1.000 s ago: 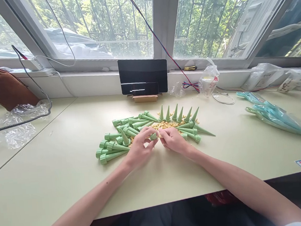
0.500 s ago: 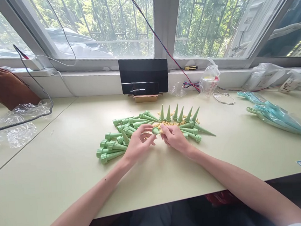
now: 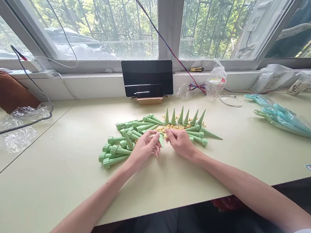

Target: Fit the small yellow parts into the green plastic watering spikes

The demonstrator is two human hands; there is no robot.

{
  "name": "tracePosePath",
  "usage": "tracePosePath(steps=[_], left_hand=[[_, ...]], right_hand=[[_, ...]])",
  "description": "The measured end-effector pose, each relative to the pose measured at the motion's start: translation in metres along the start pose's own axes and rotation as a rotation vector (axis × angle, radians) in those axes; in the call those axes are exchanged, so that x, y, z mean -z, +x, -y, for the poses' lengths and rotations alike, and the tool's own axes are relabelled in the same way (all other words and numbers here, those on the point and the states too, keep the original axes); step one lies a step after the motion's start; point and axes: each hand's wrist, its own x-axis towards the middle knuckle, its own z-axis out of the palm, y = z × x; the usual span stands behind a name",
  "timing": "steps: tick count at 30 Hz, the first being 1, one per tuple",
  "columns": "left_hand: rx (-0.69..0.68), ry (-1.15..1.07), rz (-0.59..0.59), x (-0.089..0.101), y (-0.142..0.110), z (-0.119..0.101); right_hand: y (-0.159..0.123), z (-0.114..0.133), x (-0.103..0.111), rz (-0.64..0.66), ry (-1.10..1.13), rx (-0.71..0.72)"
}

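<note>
In front of me, my left hand (image 3: 144,146) pinches a green plastic spike (image 3: 161,140), its tip pointing down. Close beside it on the right, my right hand (image 3: 183,143) is closed in a pinch. A bit of a small yellow piece (image 3: 165,137) shows at its fingertips, near the spike's wide end; whether the two touch I cannot tell. Longer green spikes with ribbed caps (image 3: 116,150) lie heaped to the left. Several short green cones (image 3: 181,115) stand upright behind my hands, among scattered yellow pieces (image 3: 170,128). More capped spikes (image 3: 199,140) lie right of my right hand.
A black tablet (image 3: 148,77) leans at the back, a phone (image 3: 150,91) before it on a cardboard stand (image 3: 150,101). Bagged teal items (image 3: 288,119) lie to the right. Crumpled clear plastic (image 3: 19,132) and a brown bag (image 3: 3,88) are at the left.
The green spike has tilted so that its tip points down, where its round wide end faced me before. My left fingers have closed in on it. The right hand has barely moved.
</note>
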Motion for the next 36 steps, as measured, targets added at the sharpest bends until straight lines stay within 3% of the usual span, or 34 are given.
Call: tracePosePath(steps=[9, 16, 24, 36], left_hand=[[-0.066, 0.014, -0.009, 0.0007, -0.0001, -0.0006], [-0.193, 0.161, -0.058, 0.0012, -0.0022, 0.0023], [-0.255, 0.309, -0.101, -0.0003, -0.0049, 0.0017], [-0.309, 0.336, -0.106, -0.0013, -0.0062, 0.0011]], right_hand=[[-0.0004, -0.0027, -0.0002, 0.029, 0.004, 0.023], [0.0007, -0.0023, 0.0003, 0.053, 0.041, -0.032], [0.0006, -0.0043, 0.0004, 0.072, 0.058, -0.061], [0.0012, 0.0002, 0.0014, 0.096, 0.112, -0.118]])
